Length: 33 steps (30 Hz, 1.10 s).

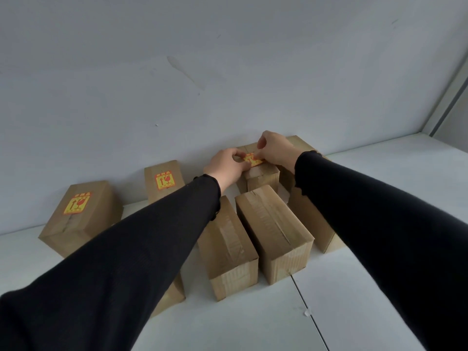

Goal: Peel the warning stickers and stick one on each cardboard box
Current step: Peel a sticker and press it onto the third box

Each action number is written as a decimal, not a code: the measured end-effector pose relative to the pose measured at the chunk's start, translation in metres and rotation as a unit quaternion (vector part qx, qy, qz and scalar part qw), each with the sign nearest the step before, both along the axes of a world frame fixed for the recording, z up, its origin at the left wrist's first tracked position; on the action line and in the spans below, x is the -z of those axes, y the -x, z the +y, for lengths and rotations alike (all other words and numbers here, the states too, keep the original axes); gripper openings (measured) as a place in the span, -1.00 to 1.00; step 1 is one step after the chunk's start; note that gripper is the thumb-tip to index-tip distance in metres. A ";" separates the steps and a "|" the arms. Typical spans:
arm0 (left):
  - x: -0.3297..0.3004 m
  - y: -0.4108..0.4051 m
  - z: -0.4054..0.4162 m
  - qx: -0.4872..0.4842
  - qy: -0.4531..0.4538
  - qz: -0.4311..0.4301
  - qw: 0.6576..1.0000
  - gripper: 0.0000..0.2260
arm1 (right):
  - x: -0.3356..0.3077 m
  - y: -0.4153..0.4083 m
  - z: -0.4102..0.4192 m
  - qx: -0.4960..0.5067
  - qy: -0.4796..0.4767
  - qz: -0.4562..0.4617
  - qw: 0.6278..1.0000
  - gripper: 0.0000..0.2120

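**Third sticker going down on the back box**

At the far left a cardboard box [78,216] already carries a yellow-and-red warning sticker [77,202] on its top; just right of it, against the wall, a second labelled box [164,179] wears its own sticker [165,181].

The left hand [224,168] reaches over the middle of the group, its fingers curled in and pinching the left end of the sticker in hand [253,160]. The right hand [274,148] pinches the right end between thumb and forefinger, the other fingers loosely bent above. The sticker lies low over the top of the back box [262,173]; whether it already touches the cardboard cannot be told.

In front stand two bare taped boxes, one left [229,245] and one right [274,230], with a further bare box [311,211] behind the right sleeve.

The sticker is likely feather-light, thin and limp, with a tacky underside that would grab at first contact and crease if slack. Holding it by opposite edges, taut, suits it; then smoothing outward from one end. The boxes look stiff enough to take that pressure.
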State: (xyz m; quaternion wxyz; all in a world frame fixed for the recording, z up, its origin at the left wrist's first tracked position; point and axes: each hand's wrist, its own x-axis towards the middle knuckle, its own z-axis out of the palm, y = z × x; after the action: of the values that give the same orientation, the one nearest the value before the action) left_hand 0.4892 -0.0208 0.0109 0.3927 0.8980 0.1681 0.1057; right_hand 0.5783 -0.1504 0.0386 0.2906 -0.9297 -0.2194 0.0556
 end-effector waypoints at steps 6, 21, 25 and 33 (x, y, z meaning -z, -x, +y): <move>-0.001 0.000 0.000 -0.002 0.018 0.004 1.000 -0.70 | -0.006 0.006 -0.015 -0.063 0.039 0.029 0.997 -0.59; -0.036 0.029 0.006 0.060 -0.092 0.072 0.991 -0.58 | -0.015 0.056 -0.037 -0.050 0.007 -0.056 0.997 -0.65; -0.057 0.091 0.013 0.047 -0.165 0.025 0.985 -0.68 | -0.030 0.105 -0.055 -0.048 -0.011 -0.112 0.993 -0.71; -0.068 0.270 0.026 0.061 -0.295 -0.060 0.952 -0.85 | -0.040 0.252 -0.059 -0.131 -0.001 -0.229 0.964 -0.76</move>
State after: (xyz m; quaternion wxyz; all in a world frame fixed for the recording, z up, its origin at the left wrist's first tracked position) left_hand 0.2191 0.0050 0.0789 0.1249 0.9745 0.0503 0.1796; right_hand 0.3260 -0.2091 0.0787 0.2236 -0.8803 -0.4004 -0.1213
